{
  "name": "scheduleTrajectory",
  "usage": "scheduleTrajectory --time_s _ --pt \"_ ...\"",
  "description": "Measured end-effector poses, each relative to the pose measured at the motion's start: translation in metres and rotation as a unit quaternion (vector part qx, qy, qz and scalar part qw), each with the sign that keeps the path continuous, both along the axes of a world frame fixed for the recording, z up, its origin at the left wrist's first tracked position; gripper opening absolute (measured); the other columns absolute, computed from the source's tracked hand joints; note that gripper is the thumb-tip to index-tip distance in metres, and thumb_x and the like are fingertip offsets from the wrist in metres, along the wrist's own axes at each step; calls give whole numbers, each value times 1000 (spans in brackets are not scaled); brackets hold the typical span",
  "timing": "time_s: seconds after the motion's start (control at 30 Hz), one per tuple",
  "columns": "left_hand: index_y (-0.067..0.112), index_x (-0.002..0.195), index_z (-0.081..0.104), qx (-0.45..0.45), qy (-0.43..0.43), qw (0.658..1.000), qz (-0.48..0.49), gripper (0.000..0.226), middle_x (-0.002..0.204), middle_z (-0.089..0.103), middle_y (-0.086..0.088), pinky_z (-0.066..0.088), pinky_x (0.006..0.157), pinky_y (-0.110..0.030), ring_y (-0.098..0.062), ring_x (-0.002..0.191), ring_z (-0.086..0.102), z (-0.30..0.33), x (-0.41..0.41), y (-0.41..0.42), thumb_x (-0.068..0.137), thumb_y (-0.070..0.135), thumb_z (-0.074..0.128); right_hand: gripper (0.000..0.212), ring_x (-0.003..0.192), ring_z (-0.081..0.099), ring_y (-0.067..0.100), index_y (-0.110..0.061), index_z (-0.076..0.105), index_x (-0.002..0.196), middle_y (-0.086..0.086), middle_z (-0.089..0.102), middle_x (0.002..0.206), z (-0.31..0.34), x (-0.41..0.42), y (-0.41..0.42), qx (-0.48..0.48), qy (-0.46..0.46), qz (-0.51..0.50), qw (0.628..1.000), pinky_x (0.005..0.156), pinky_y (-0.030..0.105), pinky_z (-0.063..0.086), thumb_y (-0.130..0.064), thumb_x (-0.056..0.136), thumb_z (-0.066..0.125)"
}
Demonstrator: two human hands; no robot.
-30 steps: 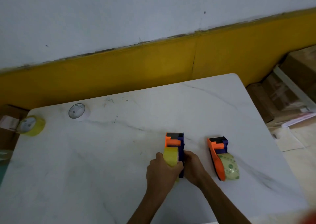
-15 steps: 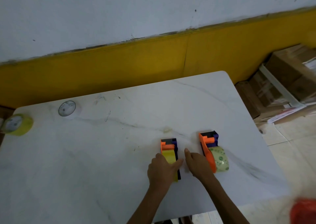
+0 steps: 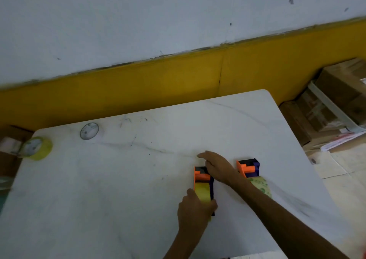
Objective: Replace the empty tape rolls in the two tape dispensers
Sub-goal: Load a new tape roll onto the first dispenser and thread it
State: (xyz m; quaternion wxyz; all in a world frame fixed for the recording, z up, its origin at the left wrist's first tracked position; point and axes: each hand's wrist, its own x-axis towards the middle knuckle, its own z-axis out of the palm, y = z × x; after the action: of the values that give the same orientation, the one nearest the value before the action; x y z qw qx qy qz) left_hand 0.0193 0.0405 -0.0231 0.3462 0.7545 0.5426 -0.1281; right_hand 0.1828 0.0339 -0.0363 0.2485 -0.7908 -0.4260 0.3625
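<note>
Your right hand [image 3: 218,168] has moved forward since half a second ago; it now lies flat and released over the front of the left dispenser [image 3: 204,185], hiding it. Your left hand [image 3: 195,209] still grips its rear and yellow roll [image 3: 203,191]. Both dispensers, the right one [image 3: 248,168] included, lie lengthwise on the bench [image 3: 118,179], noses toward the wall.

The left hand [image 3: 195,209] curls closed, thumb up on the left side, fingers [image 3: 212,207] wrapped round to the right. The right hand [image 3: 217,168] lies flat, palm down, fingers [image 3: 204,155] extended leftward and together, its forearm crossing diagonally behind.
</note>
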Motion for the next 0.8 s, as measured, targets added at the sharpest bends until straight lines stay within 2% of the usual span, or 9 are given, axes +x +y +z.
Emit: scheduleTrajectory --time_s 0.07,0.17,0.23,0.33,0.43,0.5,0.63,0.73,0.8 --pt "18 104 44 -13 -12 1000 19 65 95 59 1 54 71 -30 -18 84 61 -2 -6 -6 67 68 65 40 139 38 20 -12 52 135 7 47 147 -9 7 18 -50 59 27 997 113 26 25 -13 99 36" --pt "19 112 43 -17 -22 999 34 70 106 62 -2 56 81 -34 -21 92 63 -5 -9 -11 67 69 62 48 120 53 16 -14 58 129 7 57 138 -16 12 27 -102 156 -3 982 103 27 37 -43 99 34" --pt "21 113 42 -25 -28 998 41 69 107 62 -2 57 83 -36 -21 94 63 -6 -10 -14 68 69 62 60 109 58 16 -17 62 123 7 64 125 -18 13 25 -100 201 -40 974 93 27 42 -58 96 27" --pt "23 109 42 -26 -39 998 52 66 102 62 1 57 78 -34 -18 88 62 -8 -14 -15 67 70 62 71 88 60 15 -16 66 112 2 64 98 -25 13 17 -107 254 -89 957 72 27 46 -63 94 16" --pt "24 105 41 -19 -35 998 55 65 96 60 2 54 73 -31 -17 84 60 -6 -15 -13 64 72 60 59 93 61 23 -17 59 106 3 62 96 -38 0 1 -96 403 -228 881 75 35 52 -63 94 25" --pt "23 103 41 -9 -26 998 56 64 98 61 0 52 74 -32 -20 87 61 -4 -14 -10 64 71 59 57 96 63 28 -14 58 107 8 65 100 -43 -11 -8 -84 446 -291 842 74 38 52 -59 95 26" --pt "16 102 48 8 -7 999 44 63 103 60 -6 47 72 -32 -25 94 62 -1 -7 7 68 68 61 59 89 65 27 -8 61 106 12 68 97 -43 -29 -10 -71 439 -341 829 68 36 52 -54 98 27" --pt "13 102 54 -1 -6 998 57 64 104 61 -7 49 71 -32 -24 93 62 1 -3 15 68 66 63 65 81 66 30 -4 62 100 17 68 91 -30 -33 -5 -139 282 -278 908 70 38 57 -56 97 23" --pt "11 100 58 -6 -4 998 55 64 102 63 -8 52 72 -34 -24 91 64 2 0 19 67 65 64 75 75 69 32 -1 63 90 21 70 86 -24 -32 -7 -172 213 -238 932 68 37 60 -61 95 18"
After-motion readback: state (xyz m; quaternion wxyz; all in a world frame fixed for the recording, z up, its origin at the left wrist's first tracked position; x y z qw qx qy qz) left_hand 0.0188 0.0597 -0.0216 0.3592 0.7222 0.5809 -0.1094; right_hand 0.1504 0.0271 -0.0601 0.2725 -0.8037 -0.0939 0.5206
